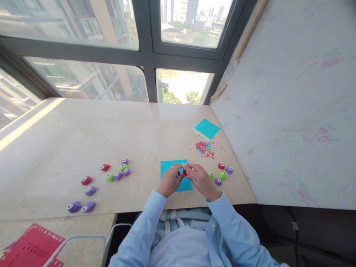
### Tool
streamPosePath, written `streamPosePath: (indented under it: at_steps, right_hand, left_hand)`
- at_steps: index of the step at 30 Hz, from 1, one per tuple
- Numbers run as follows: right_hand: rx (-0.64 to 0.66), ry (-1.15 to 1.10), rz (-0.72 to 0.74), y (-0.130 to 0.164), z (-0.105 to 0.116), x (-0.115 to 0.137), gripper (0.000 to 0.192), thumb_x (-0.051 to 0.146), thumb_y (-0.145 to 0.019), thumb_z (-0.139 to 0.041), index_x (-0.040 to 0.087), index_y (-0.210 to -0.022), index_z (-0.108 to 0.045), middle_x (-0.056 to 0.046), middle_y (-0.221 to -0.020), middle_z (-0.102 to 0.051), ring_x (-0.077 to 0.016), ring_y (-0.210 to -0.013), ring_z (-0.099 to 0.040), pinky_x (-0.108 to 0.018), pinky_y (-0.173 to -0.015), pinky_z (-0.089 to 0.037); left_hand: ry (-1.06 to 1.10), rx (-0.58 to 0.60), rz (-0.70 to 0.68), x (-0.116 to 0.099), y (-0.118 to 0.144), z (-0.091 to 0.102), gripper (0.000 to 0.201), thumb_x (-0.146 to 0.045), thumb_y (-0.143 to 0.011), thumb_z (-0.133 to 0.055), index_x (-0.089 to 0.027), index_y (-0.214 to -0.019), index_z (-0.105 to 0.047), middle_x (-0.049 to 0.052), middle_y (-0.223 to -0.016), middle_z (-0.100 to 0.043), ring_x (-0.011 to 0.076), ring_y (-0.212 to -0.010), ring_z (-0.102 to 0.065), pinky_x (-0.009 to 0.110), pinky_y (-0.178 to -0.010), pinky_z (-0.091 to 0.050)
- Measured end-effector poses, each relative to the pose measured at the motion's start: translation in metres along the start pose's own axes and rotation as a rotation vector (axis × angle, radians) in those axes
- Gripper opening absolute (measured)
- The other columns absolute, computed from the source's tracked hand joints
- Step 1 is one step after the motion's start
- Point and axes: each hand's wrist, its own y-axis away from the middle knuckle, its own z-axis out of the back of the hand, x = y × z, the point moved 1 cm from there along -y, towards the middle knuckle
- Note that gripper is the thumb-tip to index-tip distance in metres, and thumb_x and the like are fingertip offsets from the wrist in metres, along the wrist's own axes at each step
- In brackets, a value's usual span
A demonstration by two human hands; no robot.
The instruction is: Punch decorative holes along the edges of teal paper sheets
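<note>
A small red craft punch [185, 172] sits between the fingertips of both my hands, mostly covered by them. My left hand [169, 181] is curled with thumb and forefinger closed at its left side. From the right, my right hand [202, 181] has its fingers wrapped round it. Beneath my hands is a square sheet of blue paper [167, 165] with a small hole mark near its upper left corner. Just right of my right hand stand more punches: a red one [221, 165], a green one [222, 175] and a purple one [218, 181], among others.
Red and blue paper confetti [205, 149] lies in a heap below a stack of blue paper [207, 128]. Several purple, green and red punches [90, 190] are scattered at the left. Red punched paper [36, 244] lies lower left, near a white curved rail [83, 237]. A wall [292, 111] bounds the right.
</note>
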Motion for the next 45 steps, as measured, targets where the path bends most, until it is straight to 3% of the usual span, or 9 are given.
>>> streamPosePath:
  at_steps: [4, 9, 14, 19, 23, 27, 35, 40, 45]
  right_hand:
    - [0.065, 0.021, 0.026, -0.004, 0.007, -0.005, 0.036, 0.018, -0.092, -0.057, 0.025, -0.127, -0.061, -0.01, -0.113, -0.066, -0.0234, -0.106, -0.061, -0.041, -0.091, -0.054]
    - [0.086, 0.101, -0.085, -0.013, 0.013, -0.024, 0.025, 0.02, -0.092, -0.056, 0.02, -0.116, -0.065, -0.01, -0.111, -0.068, -0.024, -0.106, -0.061, -0.041, -0.094, -0.05]
    - [0.19, 0.368, -0.313, -0.025, 0.022, -0.055, 0.02, 0.023, -0.092, -0.057, 0.018, -0.108, -0.068, -0.012, -0.109, -0.069, -0.0256, -0.108, -0.06, -0.039, -0.094, -0.046]
    - [0.332, 0.471, -0.422, -0.029, 0.025, -0.068, 0.022, 0.027, -0.092, -0.057, 0.017, -0.108, -0.068, -0.013, -0.109, -0.068, -0.0239, -0.109, -0.059, -0.033, -0.094, -0.043]
    - [0.315, 0.436, -0.457, -0.026, 0.021, -0.071, 0.026, 0.028, -0.093, -0.054, 0.016, -0.111, -0.067, -0.013, -0.111, -0.066, -0.0234, -0.109, -0.059, -0.032, -0.093, -0.043]
    - [0.258, 0.445, -0.452, -0.022, 0.019, -0.073, 0.029, 0.029, -0.091, -0.054, 0.016, -0.115, -0.065, -0.014, -0.112, -0.063, -0.0259, -0.109, -0.057, -0.036, -0.093, -0.044]
    - [-0.028, 0.256, -0.244, -0.003, 0.019, -0.048, 0.028, 0.028, -0.091, -0.048, 0.018, -0.112, -0.064, -0.014, -0.104, -0.061, -0.029, -0.101, -0.057, -0.046, -0.094, -0.047]
    - [0.072, 0.005, -0.244, 0.011, -0.004, -0.023, 0.029, 0.031, -0.092, -0.05, 0.021, -0.117, -0.062, -0.011, -0.106, -0.063, -0.0261, -0.095, -0.062, -0.047, -0.089, -0.051]
    - [0.147, -0.105, -0.295, 0.02, -0.027, -0.013, 0.027, 0.029, -0.092, -0.052, 0.02, -0.115, -0.063, -0.011, -0.11, -0.064, -0.025, -0.097, -0.062, -0.046, -0.091, -0.051]
  left_hand:
    - [0.164, -0.04, 0.1, 0.003, 0.003, -0.006, 0.029, -0.023, -0.087, -0.059, -0.022, -0.115, -0.052, 0.006, -0.104, -0.07, 0.0129, -0.076, -0.065, 0.026, -0.066, -0.054]
    - [0.145, -0.058, 0.046, 0.001, 0.003, 0.005, 0.033, -0.031, -0.089, -0.058, -0.022, -0.12, -0.053, 0.008, -0.111, -0.068, 0.0144, -0.082, -0.067, 0.029, -0.071, -0.055]
    - [0.0, -0.226, 0.039, 0.011, 0.018, 0.038, 0.024, -0.032, -0.091, -0.056, -0.021, -0.111, -0.059, 0.006, -0.1, -0.069, 0.016, -0.085, -0.066, 0.031, -0.073, -0.055]
    - [-0.161, -0.46, 0.166, 0.033, 0.054, 0.08, 0.02, -0.032, -0.09, -0.054, -0.019, -0.104, -0.062, 0.006, -0.096, -0.068, 0.0149, -0.077, -0.064, 0.029, -0.068, -0.054]
    - [-0.336, -0.665, 0.316, 0.045, 0.08, 0.107, 0.023, -0.029, -0.086, -0.056, -0.017, -0.104, -0.062, 0.007, -0.097, -0.066, 0.0125, -0.064, -0.06, 0.027, -0.06, -0.053]
    - [-0.441, -0.774, 0.415, 0.053, 0.09, 0.123, 0.027, -0.024, -0.082, -0.055, -0.015, -0.106, -0.061, 0.011, -0.109, -0.061, 0.0096, -0.056, -0.055, 0.027, -0.054, -0.051]
    - [-0.503, -0.697, 0.463, 0.065, 0.09, 0.121, 0.03, -0.022, -0.081, -0.053, -0.018, -0.11, -0.06, 0.012, -0.115, -0.063, 0.0144, -0.064, -0.059, 0.034, -0.07, -0.052]
    - [-0.475, -0.653, 0.462, 0.069, 0.085, 0.115, 0.034, -0.02, -0.081, -0.053, -0.018, -0.113, -0.062, 0.012, -0.113, -0.065, 0.0204, -0.082, -0.064, 0.034, -0.074, -0.053]
    - [-0.458, -0.609, 0.519, 0.072, 0.083, 0.118, 0.034, -0.022, -0.08, -0.053, -0.016, -0.112, -0.064, 0.012, -0.105, -0.067, 0.0198, -0.073, -0.062, 0.037, -0.076, -0.052]
